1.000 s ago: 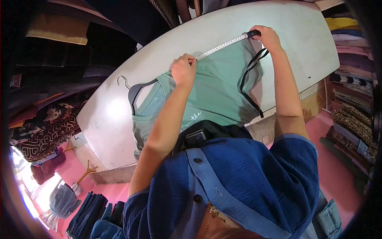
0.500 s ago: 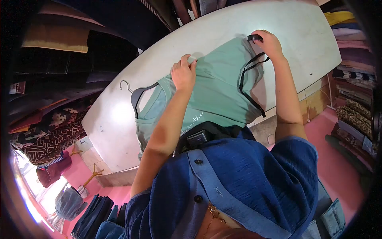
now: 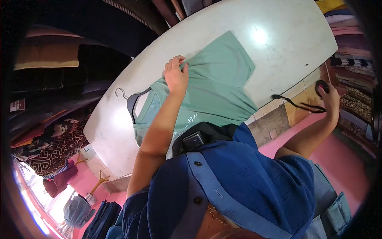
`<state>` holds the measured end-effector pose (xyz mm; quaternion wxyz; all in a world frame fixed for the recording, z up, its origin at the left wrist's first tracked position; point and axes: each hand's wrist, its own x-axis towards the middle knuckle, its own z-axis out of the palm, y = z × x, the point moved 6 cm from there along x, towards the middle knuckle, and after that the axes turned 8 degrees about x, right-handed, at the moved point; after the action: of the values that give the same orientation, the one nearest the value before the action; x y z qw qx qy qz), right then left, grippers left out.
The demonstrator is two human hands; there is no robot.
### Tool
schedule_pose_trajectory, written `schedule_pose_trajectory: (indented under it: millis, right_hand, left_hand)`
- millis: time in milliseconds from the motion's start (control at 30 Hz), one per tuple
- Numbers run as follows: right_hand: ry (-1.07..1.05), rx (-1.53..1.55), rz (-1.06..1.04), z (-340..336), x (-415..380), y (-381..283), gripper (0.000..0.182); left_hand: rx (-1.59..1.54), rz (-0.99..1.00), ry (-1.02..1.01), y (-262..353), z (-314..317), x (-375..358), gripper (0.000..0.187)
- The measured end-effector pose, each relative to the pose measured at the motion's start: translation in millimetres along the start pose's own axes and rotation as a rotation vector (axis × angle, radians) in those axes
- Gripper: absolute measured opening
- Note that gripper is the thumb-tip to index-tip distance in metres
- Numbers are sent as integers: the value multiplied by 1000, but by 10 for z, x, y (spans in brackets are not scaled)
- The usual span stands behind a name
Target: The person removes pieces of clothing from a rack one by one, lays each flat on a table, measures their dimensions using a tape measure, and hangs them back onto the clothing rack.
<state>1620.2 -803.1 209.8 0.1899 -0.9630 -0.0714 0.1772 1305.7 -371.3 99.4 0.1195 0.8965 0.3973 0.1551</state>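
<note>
A light green T-shirt point(image 3: 211, 75) with white lettering lies on a white tabletop, a dark hanger point(image 3: 136, 101) with a metal hook in its neck opening. My left hand point(image 3: 176, 73) rests on the upper edge of the shirt, open, with its fingers loosely curved and the thumb apart. Out past the table's right edge, my right hand point(image 3: 331, 99) is closed on a small, round black object point(image 3: 321, 87). A black strap point(image 3: 300, 104) trails from that hand towards the table edge. The exact kind of the black object cannot be made out.
The white table point(image 3: 286, 51) has rounded edges. Folded clothes point(image 3: 352, 63) are stacked on the right, and dark garments point(image 3: 71, 55) hang on the left. Jeans point(image 3: 334, 215) lie at the lower right. A grey hat point(image 3: 77, 211) stands at the lower left.
My right hand has swung from the shirt's far end to the right, off the table, carrying the black object and its strap. My left hand stays on the shirt.
</note>
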Motion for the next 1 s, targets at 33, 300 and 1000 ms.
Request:
schedule_pose_trajectory:
  millis: [33, 300, 1000]
  right_hand:
    - [-32, 59, -158, 128, -37, -118, 29]
    - [-215, 567, -522, 1852, -602, -1506, 25]
    - [15, 304, -500, 2115, -737, -1441, 22]
  left_hand:
    - [-155, 19, -54, 103, 34, 24, 21]
    - [-1048, -323, -1119, 1148, 673, -232, 23]
    - [-49, -34, -365, 691, 621, 716, 15]
